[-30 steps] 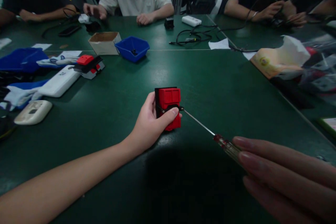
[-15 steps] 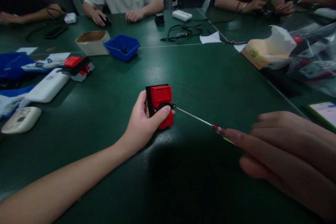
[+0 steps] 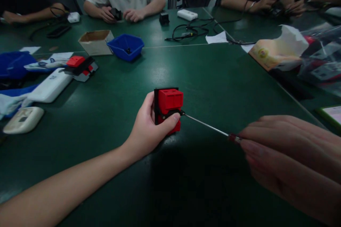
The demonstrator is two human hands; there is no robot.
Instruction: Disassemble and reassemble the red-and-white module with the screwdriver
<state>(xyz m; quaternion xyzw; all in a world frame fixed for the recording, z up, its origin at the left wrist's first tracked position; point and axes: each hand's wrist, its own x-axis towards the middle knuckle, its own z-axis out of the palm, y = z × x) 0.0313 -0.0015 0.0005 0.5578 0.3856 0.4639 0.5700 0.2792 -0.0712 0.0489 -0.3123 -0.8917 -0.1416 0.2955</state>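
My left hand (image 3: 149, 127) is wrapped around a red and black plastic block (image 3: 170, 100), its thumb lying across the black band on the near side. The block stands tilted just over the green table. In my right hand (image 3: 282, 156) is a screwdriver (image 3: 206, 125); fingers and thumb pinch its reddish handle, most of which they hide. Its thin metal shaft points left, and the tip touches the small black lug at the block's right side. Whether a screw sits under the tip is too small to tell.
A blue bin (image 3: 125, 48) and a cardboard box (image 3: 96, 42) stand ahead. To the left lie a red-grey block (image 3: 81, 68), a white flat case (image 3: 50, 85) and a rounded white case (image 3: 23, 120). Cables (image 3: 190, 30) and plastic bags (image 3: 322, 60) lie farther off. Co-workers sit opposite.
The block, my left hand and the screwdriver appear slightly farther right and lower. My right fingers have shifted around the handle, covering more of it. Opposite, a person has lifted a black object.
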